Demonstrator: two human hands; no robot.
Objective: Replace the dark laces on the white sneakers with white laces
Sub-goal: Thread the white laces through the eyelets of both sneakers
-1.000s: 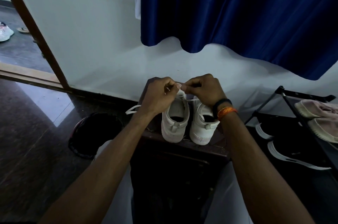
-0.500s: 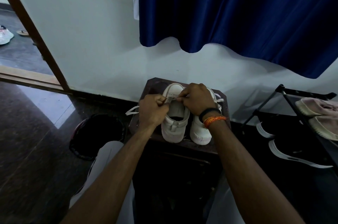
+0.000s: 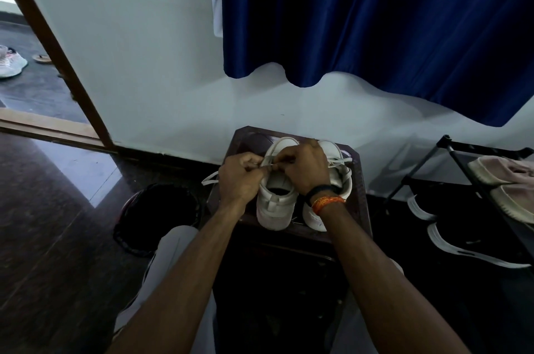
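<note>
A: On the dark table point(image 3: 359, 177) against the wall we have both white sneakers, heels toward us. The left sneaker point(image 3: 276, 206) is the one in hand; the right sneaker point(image 3: 335, 180) stands just beside it, touching or nearly so.

B: Noted. Fingers?

A: Our left hand point(image 3: 239, 177) and right hand point(image 3: 307, 164) meet over the left sneaker's tongue, fingers curled tight, each pinching the white lace point(image 3: 271, 167) where it crosses the throat. A loose lace end point(image 3: 210, 179) trails off past the table's left edge.

B: Any dark lace visible?

A: None that we can make out; the lighting is dim. We judge the step to be tightening or tying off the white lace on the left sneaker.

B: How do we do it well?

A: Keep tension even on both strands, pull outward rather than upward so the shoe does not lift, and check that the lace lies flat, not twisted, before cinching. The trailing end should be gathered in.

B: Hand pose?

A: Both forearms reach forward and converge; knuckles up, thumbs toward each other, wrists roughly level. The right wrist, wearing a dark band and an orange thread point(image 3: 328, 203), partly hides the right sneaker.
</note>
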